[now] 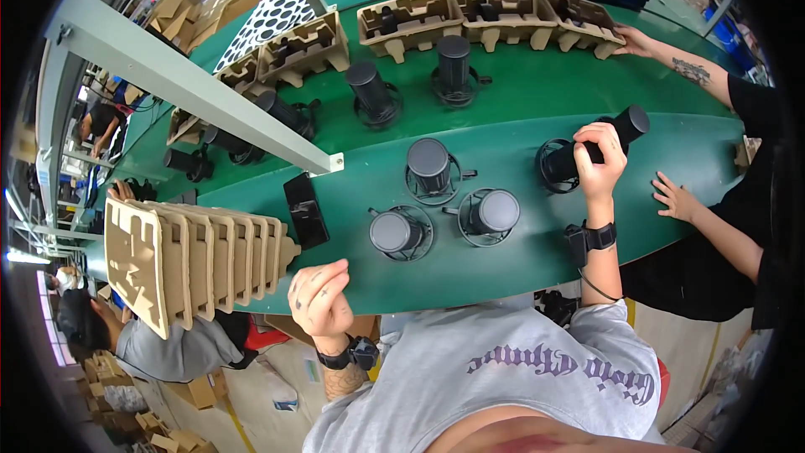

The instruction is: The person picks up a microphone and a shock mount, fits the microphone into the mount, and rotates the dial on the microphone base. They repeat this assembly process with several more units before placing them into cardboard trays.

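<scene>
**Right hand on a black cylinder at the green desk**

Green and long, the desk (520,130) curves across my view, with a grey metal bar (193,88) slanting over its left part. My right hand (600,161) is wrapped around a black cylinder (594,144) that lies tilted on its wire stand, fingers closed over its middle. My left hand (319,298) hovers at the near edge of the desk, fingers curled loosely together and holding nothing. Between my hands stand three more grey-topped cylinders (429,166) in wire stands, upright. A stack of brown moulded pulp trays (193,260) sits on edge to the left of my left hand. More pulp trays (490,21) line the far side. Another person's hand (676,200) rests flat on the desk, just right of my right forearm.
</scene>
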Demonstrator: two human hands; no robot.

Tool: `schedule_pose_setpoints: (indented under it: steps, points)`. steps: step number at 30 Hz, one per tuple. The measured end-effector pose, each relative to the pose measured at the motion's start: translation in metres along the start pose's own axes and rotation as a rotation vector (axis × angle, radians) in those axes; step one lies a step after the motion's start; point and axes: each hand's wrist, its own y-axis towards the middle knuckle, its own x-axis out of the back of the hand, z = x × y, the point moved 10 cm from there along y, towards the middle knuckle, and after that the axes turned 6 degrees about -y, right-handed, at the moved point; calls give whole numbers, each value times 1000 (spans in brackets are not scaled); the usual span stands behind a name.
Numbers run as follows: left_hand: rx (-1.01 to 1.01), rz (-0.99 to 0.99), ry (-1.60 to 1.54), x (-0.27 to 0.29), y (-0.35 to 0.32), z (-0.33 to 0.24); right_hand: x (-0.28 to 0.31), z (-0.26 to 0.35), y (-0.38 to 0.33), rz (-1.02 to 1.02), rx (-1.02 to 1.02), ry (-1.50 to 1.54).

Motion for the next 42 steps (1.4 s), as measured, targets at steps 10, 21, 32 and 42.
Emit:
schedule_pose_setpoints:
  steps: [10, 21, 32, 42]
  points:
    - [623, -145, 79, 4, -143, 79, -54, 40, 34, 688, 175, -95]
    - [770, 84, 423, -27, -180, 88, -83, -281, 244, 798, -494, -522]
    - [836, 17, 487, -17, -190, 90, -135, -386, 191, 840, -444, -1053]
    - [845, 40, 491, -14, -187, 102, -73, -445, 186, 620, -804, -1082]
